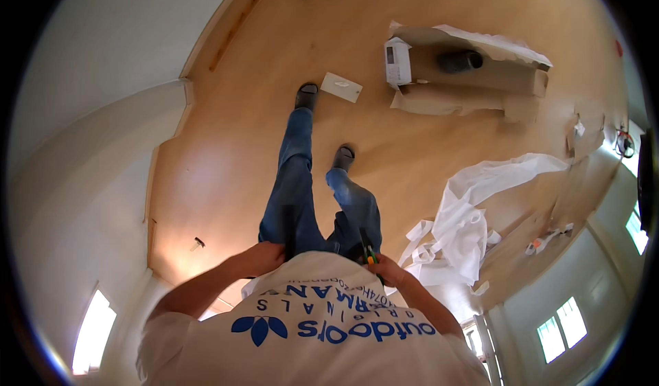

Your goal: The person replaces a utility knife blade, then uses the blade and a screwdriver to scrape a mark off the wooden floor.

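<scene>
My right hand (389, 270) is closed at the right side of my waist, around a slim tool with a green-and-orange handle (371, 256) and a dark end. The tool's exact kind does not show. At the left side of my waist is my left hand (268, 256), its fingers mostly hidden by the hem of my white shirt (302, 345). Beside it a blurred dark upright shape (290, 229) lies over my jeans; whether the hand holds it is unclear.
Ahead of my left foot lies a white rectangular piece (341, 87). An opened cardboard box (473, 103) with a dark cylinder (460, 61) inside sits far right. White wrapping sheet (465, 228) is crumpled to my right. A small hammer-like tool (198, 243) lies left, near the wall.
</scene>
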A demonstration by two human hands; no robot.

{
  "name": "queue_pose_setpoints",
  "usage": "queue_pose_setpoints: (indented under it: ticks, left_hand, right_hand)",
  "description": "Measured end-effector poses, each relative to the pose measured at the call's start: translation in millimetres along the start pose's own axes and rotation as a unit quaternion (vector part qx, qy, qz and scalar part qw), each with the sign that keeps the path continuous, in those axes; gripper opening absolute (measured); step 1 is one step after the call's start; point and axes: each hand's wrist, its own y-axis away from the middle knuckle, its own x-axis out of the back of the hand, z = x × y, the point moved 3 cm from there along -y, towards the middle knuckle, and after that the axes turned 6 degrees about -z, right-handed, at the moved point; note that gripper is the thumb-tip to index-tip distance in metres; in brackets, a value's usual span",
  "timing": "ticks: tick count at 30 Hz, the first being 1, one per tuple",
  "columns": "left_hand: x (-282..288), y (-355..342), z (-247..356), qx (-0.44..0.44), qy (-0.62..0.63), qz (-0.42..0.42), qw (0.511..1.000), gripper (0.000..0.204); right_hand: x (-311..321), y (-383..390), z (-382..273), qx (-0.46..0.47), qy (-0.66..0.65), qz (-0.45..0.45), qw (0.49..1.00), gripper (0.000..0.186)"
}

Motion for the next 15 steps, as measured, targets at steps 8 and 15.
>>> queue_pose_setpoints:
  ticks: [8,15]
  left_hand:
    - [364,-299,-92,-0.145,-0.064,0.24,0.958,0.022]
    - [533,-550,-195,-0.138,-0.306,0.349,0.875,0.034]
  right_hand:
    - [104,-209,-203,0.147,0.112,0.124,0.975,0.032]
    - [166,-417,-358,0.386,-0.011,0.18,0.905,0.032]
